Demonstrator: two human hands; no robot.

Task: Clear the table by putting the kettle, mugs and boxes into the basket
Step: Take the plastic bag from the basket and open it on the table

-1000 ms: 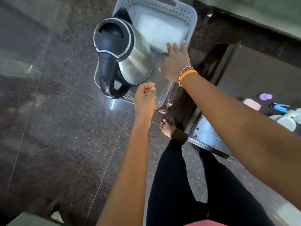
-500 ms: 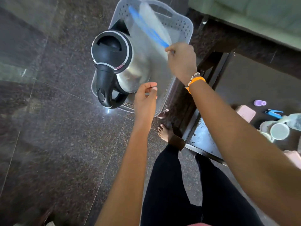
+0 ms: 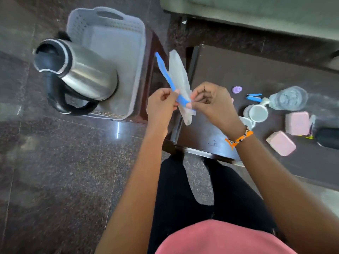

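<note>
A steel kettle with a black lid and handle stands in the near end of the grey perforated basket. Between the basket and the dark table, my left hand and my right hand both pinch a clear plastic zip bag with a blue closing strip. Two white mugs and two pink boxes sit on the table to the right of my hands.
A clear glass jar, a small purple thing, a blue clip and a black object also lie on the table. The basket rests on a dark wooden stool. A pale green sofa runs behind. Dark stone floor lies left.
My right hand lifted the zip bag out of the basket and brought it right, towards the table. My left hand rose and took hold of its blue strip.
</note>
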